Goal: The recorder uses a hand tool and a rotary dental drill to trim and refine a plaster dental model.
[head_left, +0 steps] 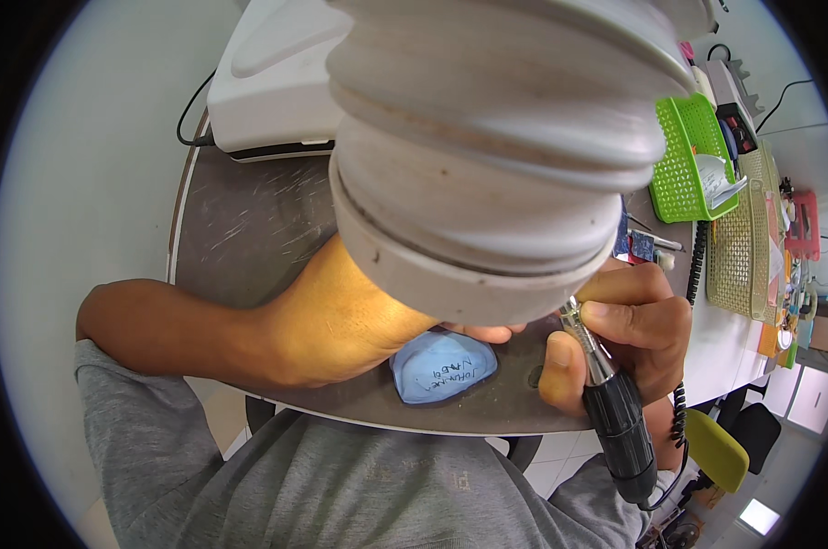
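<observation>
My right hand (643, 320) grips a rotary handpiece (620, 425), black at the body and silver toward its tip, like a pen. Its tip end runs up beneath the rim of a wide white corrugated hose (487, 137). From the left, my left hand (363, 316) reaches under the same hose. Only a few curled fingertips show below the rim, so what they hold is hidden. On the bench close beneath my left hand lies a rounded blue plaster-like cast (443, 368), flat face up, with dark handwriting on it.
The dark scratched bench top (249, 215) carries a white machine (276, 78) at the far left. At the right stand a green basket (684, 165) with papers and a beige basket (739, 252). A coiled black cord (679, 412) hangs beside the handpiece. A yellow-green chair (718, 448) is behind right.
</observation>
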Available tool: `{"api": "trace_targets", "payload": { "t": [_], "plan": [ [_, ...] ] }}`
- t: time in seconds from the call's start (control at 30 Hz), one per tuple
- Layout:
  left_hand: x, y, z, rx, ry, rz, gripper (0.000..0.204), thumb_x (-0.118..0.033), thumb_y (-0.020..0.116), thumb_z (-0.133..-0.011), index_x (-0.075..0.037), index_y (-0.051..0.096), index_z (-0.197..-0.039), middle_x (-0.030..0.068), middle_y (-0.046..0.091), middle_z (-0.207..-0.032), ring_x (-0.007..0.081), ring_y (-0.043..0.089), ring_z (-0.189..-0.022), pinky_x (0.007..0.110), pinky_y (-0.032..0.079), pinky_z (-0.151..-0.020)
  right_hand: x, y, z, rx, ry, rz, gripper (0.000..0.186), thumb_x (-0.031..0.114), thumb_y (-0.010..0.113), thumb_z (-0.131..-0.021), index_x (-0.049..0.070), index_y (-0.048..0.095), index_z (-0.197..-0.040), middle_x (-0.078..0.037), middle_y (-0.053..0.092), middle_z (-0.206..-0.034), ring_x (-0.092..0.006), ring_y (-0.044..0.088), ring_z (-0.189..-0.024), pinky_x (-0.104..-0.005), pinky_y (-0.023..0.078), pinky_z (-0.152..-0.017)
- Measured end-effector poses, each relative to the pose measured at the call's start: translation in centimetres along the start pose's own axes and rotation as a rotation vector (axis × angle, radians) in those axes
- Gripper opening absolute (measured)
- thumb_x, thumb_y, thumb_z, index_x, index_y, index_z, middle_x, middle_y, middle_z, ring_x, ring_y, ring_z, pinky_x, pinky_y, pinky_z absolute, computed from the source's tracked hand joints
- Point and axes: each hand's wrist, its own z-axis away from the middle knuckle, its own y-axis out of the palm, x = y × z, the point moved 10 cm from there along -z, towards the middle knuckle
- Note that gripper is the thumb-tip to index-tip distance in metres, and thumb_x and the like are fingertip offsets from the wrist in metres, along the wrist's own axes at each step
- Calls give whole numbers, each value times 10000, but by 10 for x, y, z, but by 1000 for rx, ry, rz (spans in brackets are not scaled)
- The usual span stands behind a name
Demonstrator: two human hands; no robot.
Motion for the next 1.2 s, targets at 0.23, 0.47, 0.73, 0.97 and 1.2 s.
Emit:
{"api": "trace_targets", "payload": {
  "t": [0.23,0.47,0.73,0.97,1.2],
  "plan": [
    [4,-5,0,-36,23,0,224,-39,715,-773,-1,641,-981,59,668,-932,110,618,-875,254,518,-778,0,6,-2,60,43,80,340,69,678,-783,49,426,-1010,-111,502,-877,-168,558,-752,-288,473,-685],
    [1,-5,1,-34,38,-91,213,-47,714,-776,-9,646,-974,62,671,-926,114,622,-874,255,519,-777,1,-5,-5,-95,-31,32,265,20,749,-709,-14,528,-852,-143,603,-743,-339,686,-827,-312,572,-594],
    [-2,0,1,0,29,-28,160,-28,682,-797,0,645,-951,79,675,-907,136,641,-851,260,534,-773,8,-3,-6,-59,-107,72,277,13,743,-704,-13,524,-871,-134,596,-762,-342,682,-858,-303,573,-585],
    [-4,6,1,55,43,-86,180,-120,544,-933,4,515,-1061,114,601,-927,152,629,-856,262,548,-769,6,-4,-5,-70,-106,71,266,21,739,-714,-10,526,-870,-130,598,-762,-337,683,-859,-300,571,-586],
    [1,1,0,10,15,18,176,-8,673,-797,6,641,-969,87,671,-924,145,640,-870,271,534,-790,5,-4,-5,-65,-108,59,266,22,740,-714,-11,530,-874,-140,605,-767,-336,684,-851,-306,570,-588]
  ]
}}
